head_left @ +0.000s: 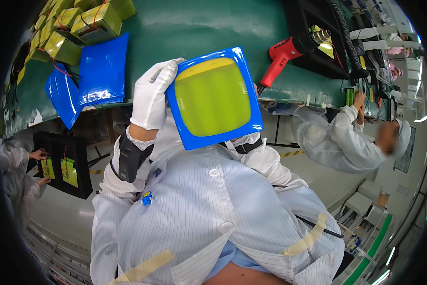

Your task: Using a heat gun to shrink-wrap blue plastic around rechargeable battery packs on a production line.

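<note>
A yellow-green battery pack [212, 102] faces up in front of my chest. Glossy blue shrink film [223, 141] wraps its edges like a frame, leaving the yellow-green face uncovered. At its left side my left hand [151, 95], in a white glove, is closed on the film edge with the thumb and fingers near the upper left corner. My right hand is hidden behind the pack; only its white cuff [247, 139] shows below the lower right edge. Just right of the pack lies a red heat gun [282, 57] with a metal nozzle, touched by neither visible hand.
Yellow-green packs with red wires [97, 23] crowd the green bench [194, 23] at far left, beside flat blue film sleeves [103, 71]. A black foam tray [325, 59] lies at right. One co-worker [346, 137] sits at right; another's hands hold a black tray [75, 183] at left.
</note>
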A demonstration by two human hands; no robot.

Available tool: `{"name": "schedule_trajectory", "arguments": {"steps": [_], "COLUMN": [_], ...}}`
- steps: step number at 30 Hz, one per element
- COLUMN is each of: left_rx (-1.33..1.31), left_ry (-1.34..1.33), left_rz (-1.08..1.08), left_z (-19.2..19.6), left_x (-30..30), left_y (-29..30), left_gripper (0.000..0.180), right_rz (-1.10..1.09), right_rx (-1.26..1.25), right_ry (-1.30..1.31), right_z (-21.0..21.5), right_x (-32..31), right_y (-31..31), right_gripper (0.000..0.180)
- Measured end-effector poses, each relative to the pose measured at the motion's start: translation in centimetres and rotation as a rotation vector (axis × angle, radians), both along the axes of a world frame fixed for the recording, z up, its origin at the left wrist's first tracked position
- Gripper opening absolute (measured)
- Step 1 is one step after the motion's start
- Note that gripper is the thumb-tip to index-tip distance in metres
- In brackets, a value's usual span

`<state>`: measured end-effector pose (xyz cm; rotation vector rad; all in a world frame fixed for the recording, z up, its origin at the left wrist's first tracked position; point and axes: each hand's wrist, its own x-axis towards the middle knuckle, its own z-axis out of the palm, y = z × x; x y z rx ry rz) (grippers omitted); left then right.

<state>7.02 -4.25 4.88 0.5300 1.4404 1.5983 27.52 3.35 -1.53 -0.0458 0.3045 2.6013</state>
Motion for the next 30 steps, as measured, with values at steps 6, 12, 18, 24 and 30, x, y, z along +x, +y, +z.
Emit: {"name": "schedule_trajectory", "arguments": {"steps": [6,12,18,24,30], "left_rx": [-0.011,-0.047,-0.063,-0.048,0.107], "left_ry": [0.060,0.055,0.116,0.587,0.116], "left_rz": [-0.090,-0.168,-0.212,-0.029,-0.310], "left_z": [-1.1,0.2,0.1,-1.7,-3.6], "left_x": [-0.8,-0.7,-1.6,-1.4,-2.7], "left_y": [0.6,0.9,2.3,4.2,3.8], "left_gripper": [0.027,0.023,0.027,0.061,0.118], "right_rz": [0.032,0.045,0.062,0.004,-0.139], "right_rx": [0.092,0.120,0.183,0.218,0.916], "right_ry": [-0.273,-0.324,-0.346,-0.294,-0.634], "right_z": [-1.3,-1.3,-0.3,0.0,2.0], "right_x": [0.8,0.8,0.7,-1.1,-4.6], "right_y": [0.3,0.2,0.6,2.4,4.8], "right_gripper": [0.064,0.062,0.066,0.068,0.095]}}
